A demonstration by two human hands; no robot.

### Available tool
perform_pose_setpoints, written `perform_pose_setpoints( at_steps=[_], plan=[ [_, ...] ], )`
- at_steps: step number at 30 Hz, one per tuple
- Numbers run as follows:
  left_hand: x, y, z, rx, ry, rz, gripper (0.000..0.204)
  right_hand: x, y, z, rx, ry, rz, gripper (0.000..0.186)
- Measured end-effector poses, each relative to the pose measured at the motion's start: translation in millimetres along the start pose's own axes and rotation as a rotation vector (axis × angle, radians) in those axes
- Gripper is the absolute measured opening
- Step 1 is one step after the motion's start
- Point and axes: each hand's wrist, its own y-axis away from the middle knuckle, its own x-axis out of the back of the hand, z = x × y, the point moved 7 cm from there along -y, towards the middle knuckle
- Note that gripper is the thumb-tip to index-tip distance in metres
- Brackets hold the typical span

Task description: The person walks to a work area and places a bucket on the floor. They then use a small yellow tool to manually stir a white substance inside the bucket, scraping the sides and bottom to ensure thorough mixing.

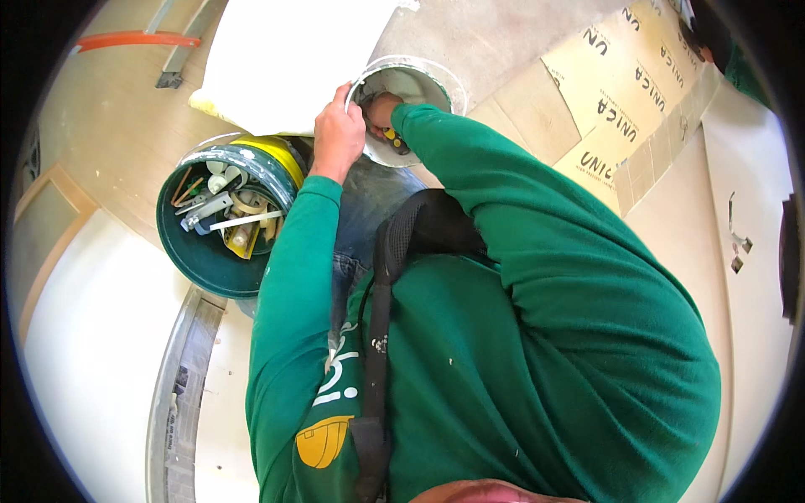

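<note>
My left hand (336,134) grips the near-left rim of a small white bucket (426,82). My right hand (381,115) reaches inside that bucket, closed around a yellow-and-black tool (392,137), whose far part is hidden. To the left stands a larger dark green bucket (180,263) holding several tools (220,210), rollers, white strips and yellow items. A yellow object (272,152) lies across its back edge.
A white slab or sheet (277,59) lies behind the buckets. Cardboard sheets (612,84) cover the floor at the right, with a dark-green-clad person (745,74) at the far right edge. An orange bar (134,38) is at upper left, a metal strip (180,386) at lower left.
</note>
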Motion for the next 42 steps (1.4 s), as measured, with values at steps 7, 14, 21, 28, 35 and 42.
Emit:
perform_pose_setpoints(
  at_steps=[7,14,21,28,35,42],
  plan=[
    [0,5,-9,-0.010,-0.012,0.026,0.042,3,1,-24,0.382,0.661,0.067,0.023],
    [-3,-3,-2,-0.026,-0.036,-0.013,0.042,5,30,-22,0.392,1.107,-0.032,0.016],
    [6,-34,33,-0.304,-0.222,-0.225,0.044,48,4,-29,0.348,0.910,0.334,0.046],
    [-8,50,-4,0.078,0.111,0.430,0.050,36,29,-29,0.121,0.930,0.101,0.038],
    [-14,59,-9,0.200,0.125,0.507,0.037,16,2,-4,0.418,0.916,-0.001,0.011],
    [-15,60,-4,0.234,0.096,0.488,0.034,28,-17,26,0.242,0.070,0.119,0.015]
  ],
)
